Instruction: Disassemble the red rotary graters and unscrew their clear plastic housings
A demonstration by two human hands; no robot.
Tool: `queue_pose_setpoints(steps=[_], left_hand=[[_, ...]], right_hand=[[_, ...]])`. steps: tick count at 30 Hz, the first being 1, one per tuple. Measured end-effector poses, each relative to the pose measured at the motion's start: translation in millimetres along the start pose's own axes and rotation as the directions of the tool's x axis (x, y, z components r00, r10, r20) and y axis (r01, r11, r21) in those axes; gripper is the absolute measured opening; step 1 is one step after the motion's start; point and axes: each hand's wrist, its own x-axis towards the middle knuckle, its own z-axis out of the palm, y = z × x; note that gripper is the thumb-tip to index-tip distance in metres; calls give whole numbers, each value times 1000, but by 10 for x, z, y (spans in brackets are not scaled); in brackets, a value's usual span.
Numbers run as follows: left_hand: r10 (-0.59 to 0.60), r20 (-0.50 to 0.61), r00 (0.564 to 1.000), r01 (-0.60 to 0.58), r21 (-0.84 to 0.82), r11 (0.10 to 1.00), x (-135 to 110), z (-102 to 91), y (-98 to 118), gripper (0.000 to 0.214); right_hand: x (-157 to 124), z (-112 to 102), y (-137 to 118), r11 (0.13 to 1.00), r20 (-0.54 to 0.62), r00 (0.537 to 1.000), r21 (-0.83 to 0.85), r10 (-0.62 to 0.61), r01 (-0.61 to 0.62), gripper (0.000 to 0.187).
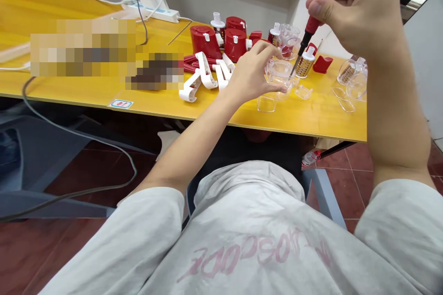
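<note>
My right hand (356, 14) is raised above the table, closed on the red and black handle of a screwdriver (314, 23). The shaft slants down and left, and its tip is at the clear plastic housing (281, 69). With thumb and fingers around it, my left hand (251, 71) grips that housing just over the tabletop. Whether the tip sits on a screw is too small to tell. Close by lie small clear plastic pieces (303, 92) and a clear frame-like part (266, 103). A perforated metal drum with a white end (305, 62) stands right behind the screwdriver.
Red plastic housings (206, 42) and white handle-like arms (206, 71) sit left of my hands on the yellow table (221, 113). More clear parts (356, 85) lie to the right. A power strip (166, 13) with cables stands at the back. A grey cable (86, 136) hangs off the front edge.
</note>
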Motion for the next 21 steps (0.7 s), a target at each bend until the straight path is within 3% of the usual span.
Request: queue_pose_setpoints(steps=[2, 4, 7, 10, 11, 13, 15, 16, 19, 21], left_hand=[[-6, 0, 1000, 6, 2, 1000, 5, 4, -4, 78], [-13, 3, 1000, 13, 0, 1000, 5, 7, 0, 78], [-25, 12, 1000, 25, 3, 1000, -2, 3, 21, 79], [-38, 13, 999, 38, 4, 999, -10, -3, 38, 81], [-41, 13, 999, 41, 3, 999, -11, -4, 40, 81], [-42, 15, 999, 42, 0, 999, -11, -3, 35, 81], [-31, 12, 999, 31, -4, 1000, -8, 2, 26, 80], [-22, 9, 1000, 22, -6, 1000, -5, 5, 23, 79], [-10, 0, 1000, 10, -11, 1000, 0, 12, 14, 74], [-16, 7, 1000, 16, -7, 1000, -2, 15, 7, 69]], right_hand=[[-10, -28, 68, 985, 49, 999, 175, -13, 4, 44], [-34, -34, 125, 969, 55, 997, 244, -51, 36, 37], [-72, 1, 169, 994, 3, 996, 69, -88, 88, 26], [-73, 40, 200, 979, -70, 992, -181, -105, 91, 35], [-66, 44, 210, 982, -79, 991, -165, -110, 96, 44], [-57, 40, 217, 996, -33, 995, 26, -90, 90, 62], [-66, 28, 190, 984, 38, 998, 174, -46, 39, 65], [-79, 24, 164, 985, 51, 999, 170, -19, 10, 59], [-134, 28, 65, 998, -24, 1000, -66, 10, -12, 28], [-160, 38, 18, 976, -82, 997, -218, -7, -11, 26]])
